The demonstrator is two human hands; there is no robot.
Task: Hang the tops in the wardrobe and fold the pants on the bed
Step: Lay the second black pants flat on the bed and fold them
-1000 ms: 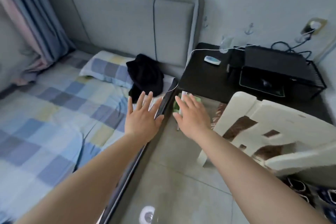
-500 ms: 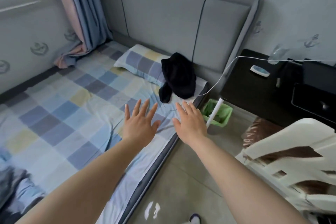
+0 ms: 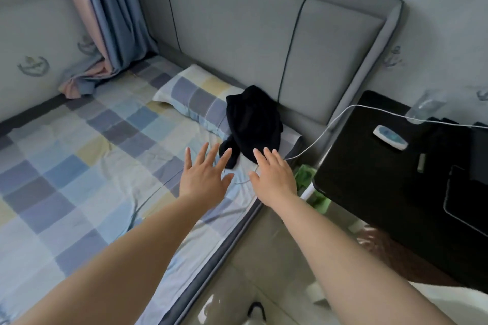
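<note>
A crumpled black garment (image 3: 252,120) lies on the checked pillow (image 3: 190,95) at the head of the bed (image 3: 79,161), close to the grey headboard. My left hand (image 3: 204,175) is stretched out over the sheet with fingers spread, its fingertips just short of the garment's lower edge. My right hand (image 3: 273,175) reaches beside it, fingers straight, tips at the garment's near edge. Neither hand holds anything. No wardrobe is in view.
A black bedside table (image 3: 396,174) stands right of the bed with a small white device (image 3: 390,137) and a white cable (image 3: 330,126) running to the mattress. A green bin (image 3: 307,179) sits between bed and table. Curtains (image 3: 105,21) hang at the far left.
The view has swung left and closer to the bed. Both hands have advanced toward the black garment and now reach its near edge.
</note>
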